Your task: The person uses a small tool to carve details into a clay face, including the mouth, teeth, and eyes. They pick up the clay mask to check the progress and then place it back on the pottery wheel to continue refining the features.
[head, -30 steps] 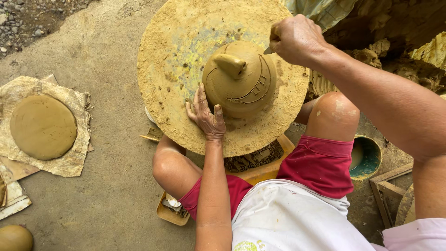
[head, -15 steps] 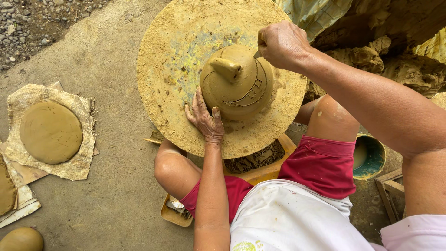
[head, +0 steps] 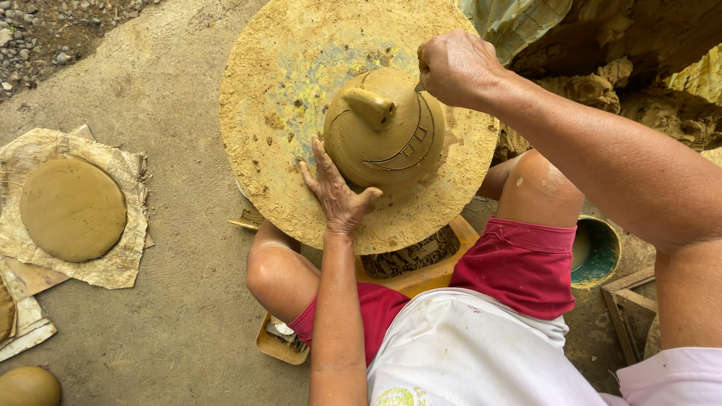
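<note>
I see the clay pot (head: 383, 131) sitting mid-wheel (head: 278, 113); it looks soft, damp, easily dented. My left hand (head: 338, 197), grip spread, steadies its base; right hand (head: 455, 68) pinches a small tool at the shoulder.

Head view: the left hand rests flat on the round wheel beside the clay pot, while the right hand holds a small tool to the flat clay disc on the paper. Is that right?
Not quite. In the head view the right hand holds its small tool against the clay pot on the wheel, not the flat clay disc, which lies untouched off to the side. The left hand does rest on the wheel.
</note>
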